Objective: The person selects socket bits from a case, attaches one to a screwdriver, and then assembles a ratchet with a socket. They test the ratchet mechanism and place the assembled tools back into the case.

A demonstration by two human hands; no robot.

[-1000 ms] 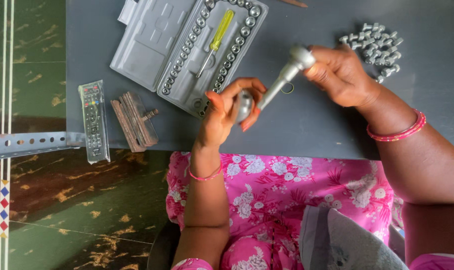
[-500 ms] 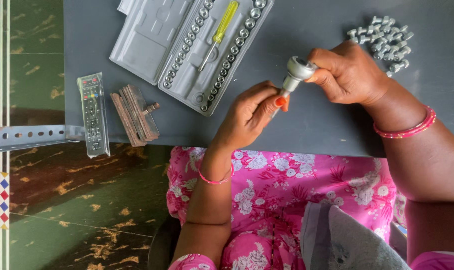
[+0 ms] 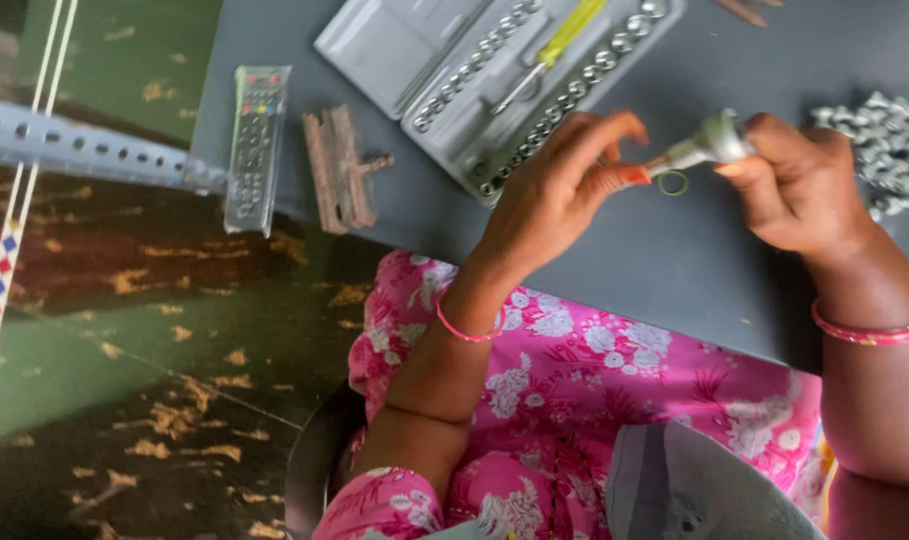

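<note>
Above the dark grey table (image 3: 624, 250), my right hand (image 3: 799, 185) grips the round head of a silver ratchet wrench (image 3: 704, 147). My left hand (image 3: 559, 190) closes over the wrench's other end, thumb and fingers pinched near the shaft; the handle end is hidden under it. A small metal ring (image 3: 673, 183) lies on the table just below the shaft. Right behind my left hand sits the open grey socket case (image 3: 494, 60), with rows of sockets and a yellow-handled screwdriver (image 3: 559, 48) inside.
A heap of silver bolts (image 3: 889, 150) lies right of my right hand. A remote control (image 3: 249, 145) in a clear sleeve and a brown wooden block (image 3: 339, 170) lie at the table's left edge. A perforated metal angle bar (image 3: 74, 145) sticks out left over the green floor.
The view swung and tilted, shifting everything up and right. My left hand slid along the wrench shaft toward the head, and the ring on the table shows again.
</note>
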